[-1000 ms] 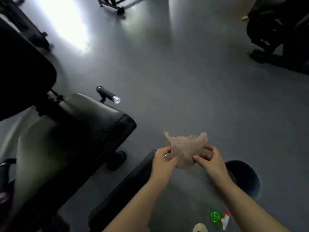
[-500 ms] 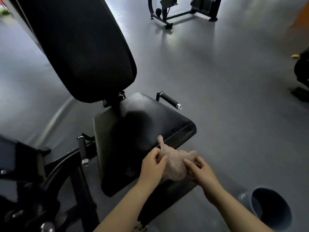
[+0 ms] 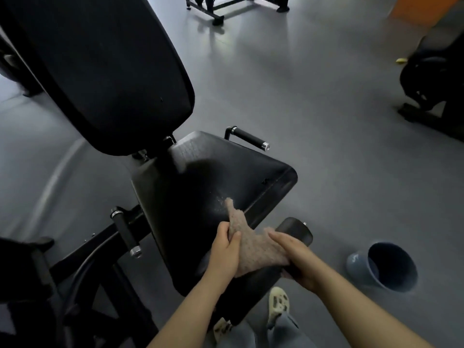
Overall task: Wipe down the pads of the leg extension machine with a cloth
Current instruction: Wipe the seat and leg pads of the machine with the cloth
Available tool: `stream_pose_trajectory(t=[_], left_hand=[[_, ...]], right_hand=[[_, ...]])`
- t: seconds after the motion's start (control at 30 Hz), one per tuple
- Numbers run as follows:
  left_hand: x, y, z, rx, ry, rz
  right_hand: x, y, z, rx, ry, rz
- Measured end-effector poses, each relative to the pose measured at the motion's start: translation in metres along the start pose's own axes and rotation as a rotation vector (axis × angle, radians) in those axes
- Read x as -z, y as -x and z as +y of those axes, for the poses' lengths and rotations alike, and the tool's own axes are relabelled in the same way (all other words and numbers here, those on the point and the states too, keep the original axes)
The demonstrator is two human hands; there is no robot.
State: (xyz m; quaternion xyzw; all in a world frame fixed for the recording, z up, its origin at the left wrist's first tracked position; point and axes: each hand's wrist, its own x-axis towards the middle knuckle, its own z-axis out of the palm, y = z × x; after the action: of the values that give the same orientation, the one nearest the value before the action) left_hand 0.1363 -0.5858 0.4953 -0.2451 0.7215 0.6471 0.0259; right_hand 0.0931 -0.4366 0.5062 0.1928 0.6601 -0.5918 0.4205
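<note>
Pinkish-beige knitted cloth point(image 3: 253, 247) draped over the black cylindrical padded leg roller point(image 3: 288, 237). Left hand point(image 3: 226, 249) pinches one cloth end taut; right hand point(image 3: 295, 257) wraps cloth and roller together, probably steadying the roller for wiping beside the black vinyl seat pad point(image 3: 213, 187).

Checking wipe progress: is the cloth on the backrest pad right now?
No, the cloth lies over the roller pad near the seat's front edge, held in both hands; the backrest pad is untouched.
</note>
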Motion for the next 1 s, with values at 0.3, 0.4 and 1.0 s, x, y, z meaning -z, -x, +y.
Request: stream_pose_trajectory(t=[0.3, 0.4, 1.0], left_hand=[[-0.007, -0.011, -0.007, 0.071, 0.196, 0.122], [-0.014, -0.029, 0.0, 0.102, 0.233, 0.185], [-0.066, -0.098, -0.034, 0.075, -0.389, 0.422]], right_hand=[[0.021, -0.022, 0.018, -0.067, -0.605, -0.352], [0.031, -0.033, 0.009, 0.091, -0.558, -0.453], [0.059, -0.15, -0.007, -0.054, 0.083, 0.214]])
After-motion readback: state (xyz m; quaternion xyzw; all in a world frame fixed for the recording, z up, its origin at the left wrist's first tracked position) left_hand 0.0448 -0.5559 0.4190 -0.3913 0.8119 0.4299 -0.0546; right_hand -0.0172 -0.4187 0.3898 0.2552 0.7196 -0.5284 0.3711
